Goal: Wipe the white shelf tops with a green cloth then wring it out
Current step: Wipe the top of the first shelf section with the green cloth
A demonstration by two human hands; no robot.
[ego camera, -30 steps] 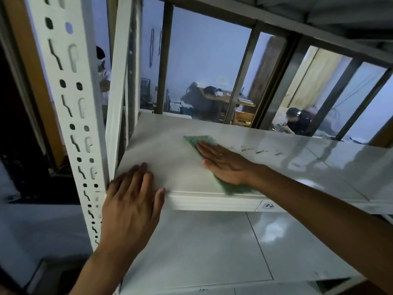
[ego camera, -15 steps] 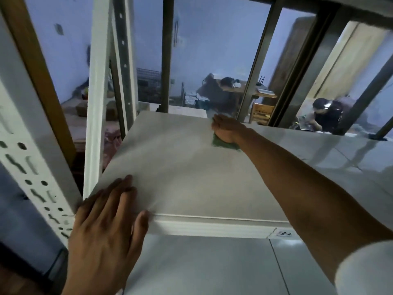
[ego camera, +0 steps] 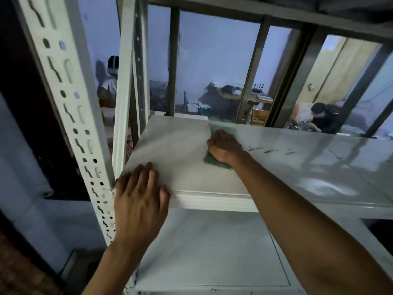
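Observation:
The white shelf top (ego camera: 174, 150) runs across the middle of the head view. A green cloth (ego camera: 214, 163) lies flat on it near the far edge, showing in front of and behind my right hand (ego camera: 224, 146), which presses down on it with fingers bent. My left hand (ego camera: 139, 199) rests flat on the shelf's near left corner, fingers spread, holding nothing. A few brown marks (ego camera: 269, 150) streak the shelf just right of the cloth.
A perforated white upright (ego camera: 70, 116) stands at the left, touching my left hand. A lower white shelf (ego camera: 212, 252) lies beneath. Dark frame posts (ego camera: 172, 60) rise behind the shelf. Beyond them are a person standing at left and a person crouching at right.
My right hand reached with the cloth to the far edge, then drew back a little toward me. My left hand stayed on the near left corner.

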